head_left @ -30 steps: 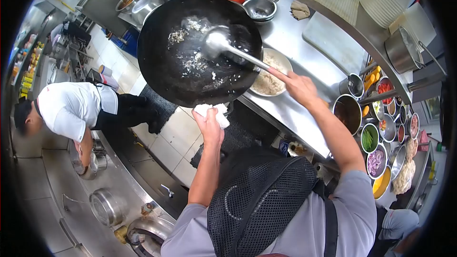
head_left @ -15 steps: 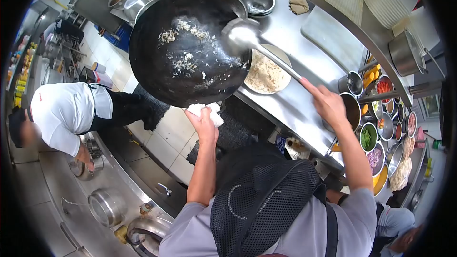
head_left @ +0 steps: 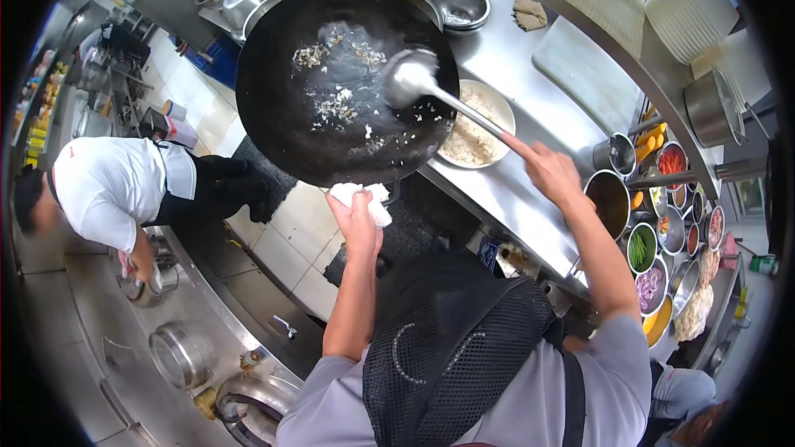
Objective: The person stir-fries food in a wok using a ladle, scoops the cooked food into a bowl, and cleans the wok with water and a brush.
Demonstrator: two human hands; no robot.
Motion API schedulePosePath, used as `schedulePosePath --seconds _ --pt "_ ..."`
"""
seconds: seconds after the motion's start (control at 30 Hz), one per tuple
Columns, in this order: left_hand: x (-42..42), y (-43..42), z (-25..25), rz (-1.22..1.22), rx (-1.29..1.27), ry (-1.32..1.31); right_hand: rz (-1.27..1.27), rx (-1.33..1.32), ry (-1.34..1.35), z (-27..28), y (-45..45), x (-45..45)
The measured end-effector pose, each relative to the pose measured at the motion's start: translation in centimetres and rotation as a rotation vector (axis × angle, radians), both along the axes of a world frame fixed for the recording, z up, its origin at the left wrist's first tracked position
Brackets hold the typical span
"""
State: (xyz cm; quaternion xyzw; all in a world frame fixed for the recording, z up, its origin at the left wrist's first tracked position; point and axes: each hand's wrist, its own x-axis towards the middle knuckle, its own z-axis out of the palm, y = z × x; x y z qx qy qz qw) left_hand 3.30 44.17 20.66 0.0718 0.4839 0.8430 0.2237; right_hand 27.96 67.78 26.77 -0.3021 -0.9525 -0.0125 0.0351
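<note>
My left hand (head_left: 358, 225) is closed on a folded white cloth (head_left: 378, 209) at the near rim of a large black wok (head_left: 269, 108). The wok is tilted, and its inside faces me. Small clumps and grains of rice (head_left: 335, 109) cling to its dark inner surface. My right hand (head_left: 548, 170) grips the end of a long-handled metal ladle (head_left: 407, 83), whose round head is inside the wok's right part. Beside and partly under the wok's right edge, a white plate (head_left: 511, 116) holds a heap of rice (head_left: 469, 146).
A steel counter (head_left: 542, 136) runs along the right, with a white cutting board (head_left: 588, 70) and metal bowls (head_left: 460, 8). Containers of cut vegetables (head_left: 651, 281) stand at far right. A person in a white shirt (head_left: 103, 182) bends over the left-hand counter. Another person (head_left: 686, 393) is at lower right.
The wok has shifted slightly right in view. The ladle head has moved a little down and left inside it, and my right hand has come lower and left.
</note>
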Motion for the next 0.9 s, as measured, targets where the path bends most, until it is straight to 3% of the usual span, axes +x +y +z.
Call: schedulePosePath --seconds 0.17,0.27,0.37,0.47,0.6,0.7,0.77,0.9 --pt "-1.2 0.8 -1.3 0.019 0.021 0.061 -0.007 0.106 -0.063 3.0 -1.4 9.6" --pt "-1.7 0.9 -1.6 0.012 0.024 0.074 0.014 0.145 -0.063 4.6 -2.1 9.7" --pt "-0.8 1.2 -0.3 0.046 -0.003 0.061 0.006 0.074 -0.008 3.5 -3.1 5.8" --pt "-0.1 0.9 0.4 0.028 0.0 0.031 0.124 -0.152 0.326 -0.8 -3.4 -2.2" --pt "0.1 0.3 -0.2 0.013 -0.044 0.058 0.21 -0.251 0.471 -3.5 -4.5 -9.8" --pt "0.0 0.3 0.6 0.001 -0.008 0.048 0.196 -0.251 0.357 -3.5 -4.2 -9.3" --pt "-0.2 0.1 0.1 -0.003 -0.005 0.043 0.134 -0.174 0.077 -2.1 -3.0 -4.6" --pt "-1.0 0.2 -0.1 0.007 0.014 0.012 0.05 0.012 -0.117 -0.4 -1.3 4.8"
